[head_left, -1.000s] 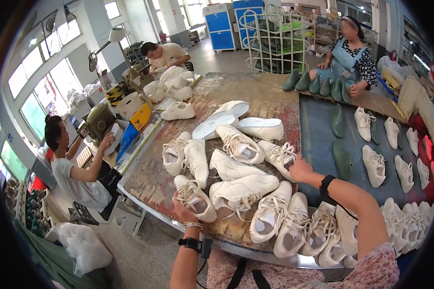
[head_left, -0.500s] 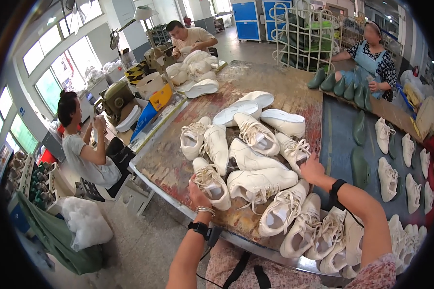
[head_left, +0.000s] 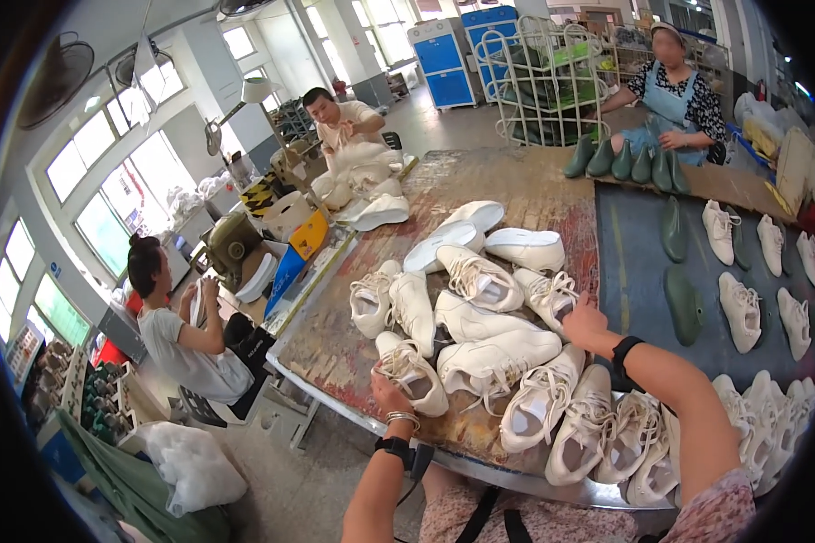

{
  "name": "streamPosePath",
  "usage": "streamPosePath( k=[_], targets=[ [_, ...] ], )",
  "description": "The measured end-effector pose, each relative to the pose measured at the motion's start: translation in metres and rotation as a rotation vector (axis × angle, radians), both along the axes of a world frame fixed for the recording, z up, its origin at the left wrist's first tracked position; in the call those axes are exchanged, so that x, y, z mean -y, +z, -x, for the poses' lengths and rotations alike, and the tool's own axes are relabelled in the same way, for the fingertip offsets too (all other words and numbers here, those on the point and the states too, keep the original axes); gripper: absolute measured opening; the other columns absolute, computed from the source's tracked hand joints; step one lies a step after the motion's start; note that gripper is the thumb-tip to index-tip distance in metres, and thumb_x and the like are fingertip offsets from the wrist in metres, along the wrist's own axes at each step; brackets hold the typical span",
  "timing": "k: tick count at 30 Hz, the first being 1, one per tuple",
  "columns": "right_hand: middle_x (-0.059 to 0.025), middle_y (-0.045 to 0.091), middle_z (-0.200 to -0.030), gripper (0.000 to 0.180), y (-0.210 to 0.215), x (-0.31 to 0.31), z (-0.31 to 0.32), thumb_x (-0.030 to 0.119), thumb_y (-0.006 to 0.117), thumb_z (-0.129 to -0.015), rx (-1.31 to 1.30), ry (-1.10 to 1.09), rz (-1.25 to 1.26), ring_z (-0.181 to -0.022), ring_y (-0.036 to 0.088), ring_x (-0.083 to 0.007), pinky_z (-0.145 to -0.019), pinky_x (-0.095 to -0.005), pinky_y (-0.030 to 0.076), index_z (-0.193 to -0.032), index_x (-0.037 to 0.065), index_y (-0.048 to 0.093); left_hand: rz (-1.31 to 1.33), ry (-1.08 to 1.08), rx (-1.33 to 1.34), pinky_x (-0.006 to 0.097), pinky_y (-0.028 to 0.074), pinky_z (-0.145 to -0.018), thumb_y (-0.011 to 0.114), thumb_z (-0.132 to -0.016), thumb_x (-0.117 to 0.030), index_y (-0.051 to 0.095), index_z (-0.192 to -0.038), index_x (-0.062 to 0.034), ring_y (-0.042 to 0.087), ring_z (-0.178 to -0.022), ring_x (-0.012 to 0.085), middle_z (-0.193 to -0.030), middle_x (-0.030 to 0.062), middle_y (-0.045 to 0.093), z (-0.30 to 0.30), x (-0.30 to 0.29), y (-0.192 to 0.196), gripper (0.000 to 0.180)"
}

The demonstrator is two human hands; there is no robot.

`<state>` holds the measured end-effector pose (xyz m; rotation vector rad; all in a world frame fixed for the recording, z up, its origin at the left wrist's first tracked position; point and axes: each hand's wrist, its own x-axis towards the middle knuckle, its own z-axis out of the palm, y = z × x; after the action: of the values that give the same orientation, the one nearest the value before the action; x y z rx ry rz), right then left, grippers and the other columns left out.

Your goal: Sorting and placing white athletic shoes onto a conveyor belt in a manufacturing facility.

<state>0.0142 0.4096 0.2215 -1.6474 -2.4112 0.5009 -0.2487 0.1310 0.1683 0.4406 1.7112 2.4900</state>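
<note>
My left hand (head_left: 389,395) is closed on the near left edge of a cream lace-up sneaker (head_left: 414,373) at the left front of a pile. The fingertips are partly hidden along its side. At the right of the pile my right hand (head_left: 586,323) grips the heel end of another cream sneaker (head_left: 543,294), its fingers partly out of sight. Between the hands lie several more, including a sneaker on its side (head_left: 498,355) and one with its opening toward me (head_left: 541,398). Behind them, a sneaker with a pale sole (head_left: 439,246) is tipped over.
The worn wooden table (head_left: 516,172) adjoins a dark mat (head_left: 620,244) with green shoe lasts (head_left: 685,303) and rows of sneakers (head_left: 741,312). More sneakers line the near edge. A person (head_left: 672,109) sits at the far right, two others at the left and back. A white rack (head_left: 552,90) stands behind.
My view has tilted, so the scene sits differently in the picture. Both hands stay on the same two sneakers. The co-worker at the back has raised a hand.
</note>
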Motion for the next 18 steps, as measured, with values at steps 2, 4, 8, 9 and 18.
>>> streamPosePath(
  k=[2,4,8,9,18],
  targets=[
    [-0.0269,0.05,-0.117,0.063,0.002,0.002,0.001,0.023,0.048,-0.08,-0.013,-0.018,0.014,-0.096,0.058,-0.0388,-0.081,-0.0442,0.048,-0.131,-0.006,0.025,0.074,0.036,-0.034,0.032,0.048,-0.082,0.029,-0.097,-0.028,0.052,-0.112,0.001,0.059,-0.092,0.0221,-0.107,0.0149,0.058,0.002,0.002,-0.004,0.04],
    [-0.027,0.05,-0.117,0.062,0.003,0.002,0.0,0.022,0.048,-0.08,-0.012,-0.021,0.02,-0.096,0.058,-0.0389,-0.08,-0.044,0.048,-0.131,-0.006,0.025,0.077,0.045,-0.034,0.032,0.048,-0.082,0.03,-0.097,-0.029,0.052,-0.113,0.0012,0.059,-0.092,0.022,-0.106,0.0145,0.058,0.001,-0.001,-0.004,0.041],
    [-0.0284,0.048,-0.119,0.057,0.001,0.001,0.003,0.024,0.047,-0.081,-0.026,-0.028,-0.003,-0.097,0.057,-0.0401,-0.081,-0.0459,0.048,-0.127,-0.004,0.029,0.077,0.055,-0.034,0.033,0.047,-0.082,0.03,-0.097,-0.029,0.053,-0.113,0.0007,0.059,-0.093,0.0226,-0.105,0.014,0.059,0.003,0.0,-0.006,0.041],
    [-0.0284,0.048,-0.119,0.057,0.0,0.0,0.004,0.024,0.047,-0.081,-0.018,-0.019,0.002,-0.097,0.057,-0.0401,-0.081,-0.0459,0.048,-0.127,-0.004,0.029,0.082,0.063,-0.026,0.033,0.047,-0.082,0.03,-0.097,-0.029,0.053,-0.113,0.0007,0.059,-0.093,0.0226,-0.105,0.014,0.059,0.006,0.0,-0.007,0.041],
    [-0.0287,0.044,-0.124,0.066,-0.006,-0.006,0.012,0.024,0.047,-0.081,0.023,0.03,0.012,-0.101,0.055,-0.0396,-0.082,-0.0453,0.047,-0.135,-0.005,0.021,0.328,0.057,-0.098,0.034,0.043,-0.086,0.033,-0.095,-0.027,0.052,-0.119,-0.0031,0.055,-0.099,0.0241,-0.106,0.0138,0.057,0.024,0.018,-0.02,0.039]
  ],
)
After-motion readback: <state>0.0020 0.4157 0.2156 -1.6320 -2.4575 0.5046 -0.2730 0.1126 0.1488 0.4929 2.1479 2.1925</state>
